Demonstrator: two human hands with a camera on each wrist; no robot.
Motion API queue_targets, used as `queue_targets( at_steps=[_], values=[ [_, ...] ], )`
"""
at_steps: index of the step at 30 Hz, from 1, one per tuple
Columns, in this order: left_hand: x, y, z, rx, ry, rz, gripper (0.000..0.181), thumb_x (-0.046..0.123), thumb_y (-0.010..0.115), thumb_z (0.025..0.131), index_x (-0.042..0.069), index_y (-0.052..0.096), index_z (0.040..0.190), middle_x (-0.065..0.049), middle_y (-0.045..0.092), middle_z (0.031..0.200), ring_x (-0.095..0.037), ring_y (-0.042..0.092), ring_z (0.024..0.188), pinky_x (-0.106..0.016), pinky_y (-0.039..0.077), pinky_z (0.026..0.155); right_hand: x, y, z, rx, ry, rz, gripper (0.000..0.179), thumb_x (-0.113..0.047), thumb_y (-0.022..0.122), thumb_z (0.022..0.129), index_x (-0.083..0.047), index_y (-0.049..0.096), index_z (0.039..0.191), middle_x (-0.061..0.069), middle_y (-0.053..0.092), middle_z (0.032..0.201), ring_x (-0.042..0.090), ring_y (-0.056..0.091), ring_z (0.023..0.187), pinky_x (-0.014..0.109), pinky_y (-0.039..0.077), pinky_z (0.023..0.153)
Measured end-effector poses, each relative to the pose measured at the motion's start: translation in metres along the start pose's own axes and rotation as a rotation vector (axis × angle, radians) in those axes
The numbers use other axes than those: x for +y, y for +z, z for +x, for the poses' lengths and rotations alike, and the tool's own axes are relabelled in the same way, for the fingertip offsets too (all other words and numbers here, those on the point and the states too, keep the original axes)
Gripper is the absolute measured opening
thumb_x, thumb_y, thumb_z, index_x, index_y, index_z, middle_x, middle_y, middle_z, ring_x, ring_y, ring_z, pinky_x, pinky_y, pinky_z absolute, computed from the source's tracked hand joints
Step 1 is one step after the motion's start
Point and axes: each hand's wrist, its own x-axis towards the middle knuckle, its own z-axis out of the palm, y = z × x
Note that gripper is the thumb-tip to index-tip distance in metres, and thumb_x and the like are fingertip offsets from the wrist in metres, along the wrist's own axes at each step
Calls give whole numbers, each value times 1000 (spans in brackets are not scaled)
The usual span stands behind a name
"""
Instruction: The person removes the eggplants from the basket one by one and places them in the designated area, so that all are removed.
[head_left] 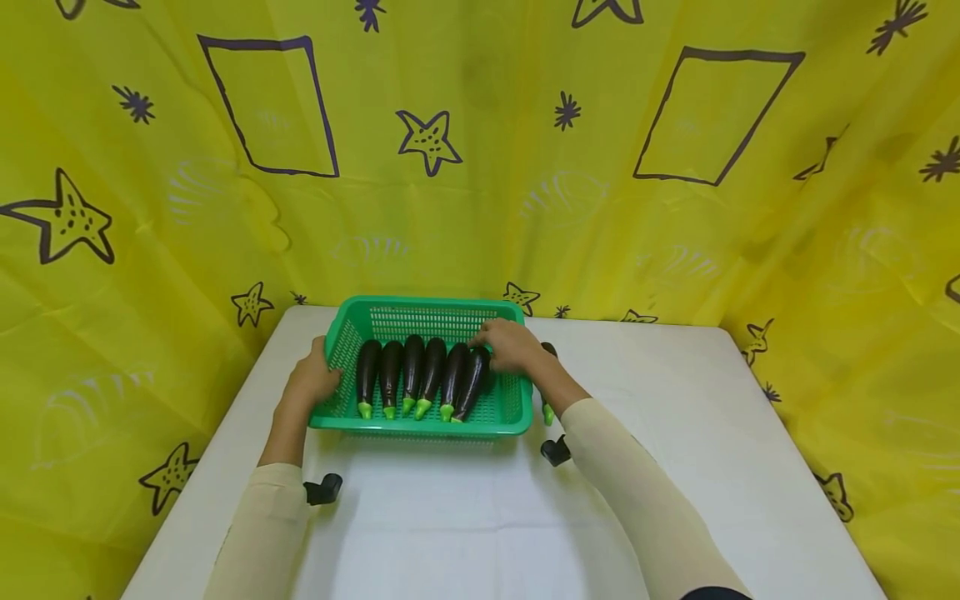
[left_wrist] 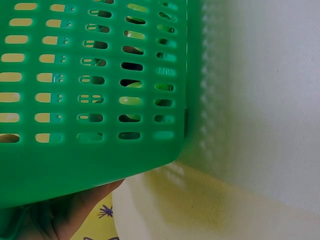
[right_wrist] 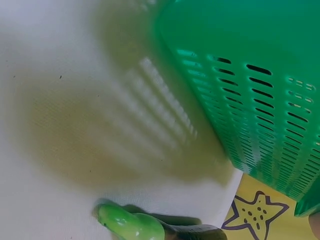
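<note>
A green plastic basket [head_left: 442,428] with slotted walls holds several dark eggplants [head_left: 390,373] side by side, their green stem ends toward me. My left hand [head_left: 315,375] grips the basket's left rim; in the left wrist view, part of that hand [left_wrist: 82,210] shows below the basket wall [left_wrist: 90,160]. Reaching over the right side, my right hand [head_left: 510,346] pinches the blunt far end of the rightmost eggplant [head_left: 471,385] inside. Its fingertips are partly hidden in the head view. The right wrist view shows the basket's outer wall [right_wrist: 240,30], with the fingers out of sight.
Another eggplant [head_left: 549,412] lies on the white table [head_left: 660,433] just right of the basket, partly behind my right forearm. Its green stem end [right_wrist: 132,225] shows in the right wrist view. A yellow patterned curtain [head_left: 487,225] encloses the table's back and sides.
</note>
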Motion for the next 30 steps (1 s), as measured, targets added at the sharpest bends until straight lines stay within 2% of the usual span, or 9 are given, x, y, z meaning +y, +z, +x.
queue_targets(
  at_steps=[7,14,19,23,28,30],
  values=[
    [0,3,2,-2,5,-2,68,8,52,105,-8,13,159,-47,44,142,-61,53,122,-69,45,97,0,1,-2,16,29,13,44,3,78,84,-16,74,123,5,69,127,29,62,121,47,50,101],
    [-1,1,3,1,-11,14,68,9,52,106,-7,13,159,-47,44,141,-61,53,121,-69,45,96,-6,0,-3,-16,57,28,46,4,82,84,-15,67,123,5,72,123,26,66,111,46,48,102],
    [2,1,2,-1,-9,23,68,9,52,106,-7,13,159,-47,44,141,-61,53,120,-68,45,96,-11,-3,-11,8,81,146,48,13,73,85,-11,64,126,9,67,129,28,63,116,47,52,98],
    [3,0,0,-10,-28,23,68,9,51,107,-7,12,160,-47,43,143,-61,52,122,-68,45,97,-16,-5,-18,42,64,251,51,19,61,88,-8,63,131,13,61,135,29,59,123,45,51,100],
    [3,-2,1,-23,-31,12,67,9,50,108,-7,10,160,-47,41,143,-61,52,122,-69,45,97,-18,-5,-25,101,31,371,55,18,54,90,-6,62,138,16,55,144,31,52,134,45,47,106],
    [3,-1,1,-27,-27,6,67,8,49,108,-8,10,160,-48,40,144,-61,51,122,-69,44,97,-19,-4,-29,125,25,405,54,16,53,91,-6,62,140,17,54,146,30,51,134,44,47,104]
  ],
)
